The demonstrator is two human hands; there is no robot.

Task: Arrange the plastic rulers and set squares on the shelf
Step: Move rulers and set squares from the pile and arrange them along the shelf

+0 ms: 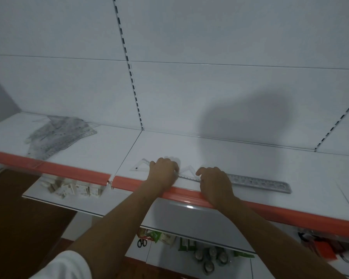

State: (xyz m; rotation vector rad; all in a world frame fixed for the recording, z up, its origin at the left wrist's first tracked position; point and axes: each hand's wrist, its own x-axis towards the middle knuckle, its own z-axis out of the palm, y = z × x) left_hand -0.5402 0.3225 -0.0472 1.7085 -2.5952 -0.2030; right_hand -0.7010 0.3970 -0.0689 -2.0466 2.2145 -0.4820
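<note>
left hand [163,170]: curling over set square [139,165], pinching its right end against shelf [250,164]
right hand [214,180]: fingers bent, pressing down on ruler [258,182] near the front edge
second set square [188,172]: lying between both hands
pile [57,133]: waiting far left, unsorted
risk: clear plastic sliding off past the orange lip [290,215] if nudged forward
</note>
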